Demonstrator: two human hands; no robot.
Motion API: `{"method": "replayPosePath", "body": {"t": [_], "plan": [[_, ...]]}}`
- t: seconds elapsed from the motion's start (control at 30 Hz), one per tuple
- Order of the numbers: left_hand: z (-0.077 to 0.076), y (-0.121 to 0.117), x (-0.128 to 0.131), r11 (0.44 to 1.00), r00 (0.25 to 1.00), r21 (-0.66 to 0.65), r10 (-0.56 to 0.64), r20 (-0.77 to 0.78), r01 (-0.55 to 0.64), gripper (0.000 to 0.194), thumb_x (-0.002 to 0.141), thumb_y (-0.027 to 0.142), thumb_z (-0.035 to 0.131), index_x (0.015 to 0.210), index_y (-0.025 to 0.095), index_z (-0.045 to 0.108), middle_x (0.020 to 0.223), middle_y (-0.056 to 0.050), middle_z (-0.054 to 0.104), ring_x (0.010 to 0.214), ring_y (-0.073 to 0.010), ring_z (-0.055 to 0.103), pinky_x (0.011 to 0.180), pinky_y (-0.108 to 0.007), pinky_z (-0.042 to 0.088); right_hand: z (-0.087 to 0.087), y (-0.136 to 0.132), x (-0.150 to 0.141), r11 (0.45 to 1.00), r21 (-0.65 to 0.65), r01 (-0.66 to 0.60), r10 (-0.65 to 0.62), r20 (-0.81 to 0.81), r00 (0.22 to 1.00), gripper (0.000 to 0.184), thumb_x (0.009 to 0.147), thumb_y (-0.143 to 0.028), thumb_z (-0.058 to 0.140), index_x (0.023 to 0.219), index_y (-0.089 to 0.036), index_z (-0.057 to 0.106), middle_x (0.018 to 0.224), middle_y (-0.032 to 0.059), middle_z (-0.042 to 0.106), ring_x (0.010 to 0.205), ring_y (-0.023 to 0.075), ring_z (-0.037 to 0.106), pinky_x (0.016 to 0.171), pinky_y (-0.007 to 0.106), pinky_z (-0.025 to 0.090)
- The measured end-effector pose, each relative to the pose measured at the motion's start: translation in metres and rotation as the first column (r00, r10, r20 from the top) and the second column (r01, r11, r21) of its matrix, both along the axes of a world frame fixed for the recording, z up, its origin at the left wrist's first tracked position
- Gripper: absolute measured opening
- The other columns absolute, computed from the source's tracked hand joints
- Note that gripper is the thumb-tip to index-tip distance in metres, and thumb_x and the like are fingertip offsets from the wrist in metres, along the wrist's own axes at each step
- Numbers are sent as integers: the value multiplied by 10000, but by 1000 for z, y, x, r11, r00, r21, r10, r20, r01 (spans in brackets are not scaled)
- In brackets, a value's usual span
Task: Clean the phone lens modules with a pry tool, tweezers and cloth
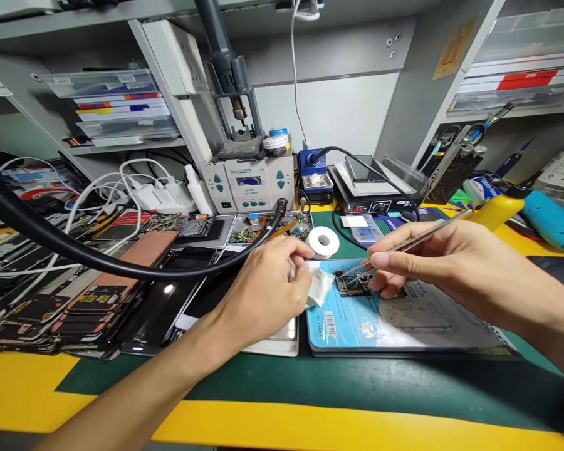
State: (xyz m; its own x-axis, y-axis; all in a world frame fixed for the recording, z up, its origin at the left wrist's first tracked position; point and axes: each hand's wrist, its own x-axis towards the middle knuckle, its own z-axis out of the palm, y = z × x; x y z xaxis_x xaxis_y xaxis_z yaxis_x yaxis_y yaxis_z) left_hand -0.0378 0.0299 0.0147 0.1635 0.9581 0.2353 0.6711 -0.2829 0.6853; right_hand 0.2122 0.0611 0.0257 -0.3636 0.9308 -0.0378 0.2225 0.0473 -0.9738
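Observation:
My right hand [411, 260] holds metal tweezers [425, 237], their tips down at a small dark electronic part [356, 283]. That part lies on a blue and grey flat package [371, 326]. Just left of it, my left hand [272, 285] is closed on a white cloth or tissue [319, 285], whose loose end hangs toward the part. Behind my left fingers sits a roll of white tape [323, 242]. Whether the tweezer tips grip the part or only touch it, I cannot tell.
A thick black hose [169, 272] arches across the left side to the rework station [251, 185]. Many phone parts [94, 300] are piled at left. A soldering iron stand [314, 172] and a yellow bottle [501, 210] stand behind the green mat [263, 382].

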Motion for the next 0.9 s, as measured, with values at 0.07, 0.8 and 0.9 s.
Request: {"method": "replayPosePath", "body": {"t": [0.07,0.8,0.9], "plan": [[-1,-1,0,991,999,132,3,-38,2,262,796,108,582,1024,151,705,949,-51,651,757,-173,589,727,-320,496,-1,0,0,1000,-15,19,-19,-10,1000,291,714,-486,909,784,-216,824,770,45,738,705,223,724,645,308,599],[-21,0,10,925,962,270,-244,-122,268,499,889,267,712,1356,129,605,1262,-86,706,1226,-246,590,1120,-422,442,13,-13,-11,966,244,88,-94,16,995,333,812,-500,842,746,-192,734,784,79,764,702,186,732,608,232,607],[-20,0,12,916,963,298,-240,-125,267,462,888,231,701,1327,110,624,1224,-102,707,1203,-243,591,1087,-408,466,12,-15,-9,960,253,119,-121,-5,993,309,808,-484,851,801,-197,735,713,51,763,617,162,722,576,213,601]]}}
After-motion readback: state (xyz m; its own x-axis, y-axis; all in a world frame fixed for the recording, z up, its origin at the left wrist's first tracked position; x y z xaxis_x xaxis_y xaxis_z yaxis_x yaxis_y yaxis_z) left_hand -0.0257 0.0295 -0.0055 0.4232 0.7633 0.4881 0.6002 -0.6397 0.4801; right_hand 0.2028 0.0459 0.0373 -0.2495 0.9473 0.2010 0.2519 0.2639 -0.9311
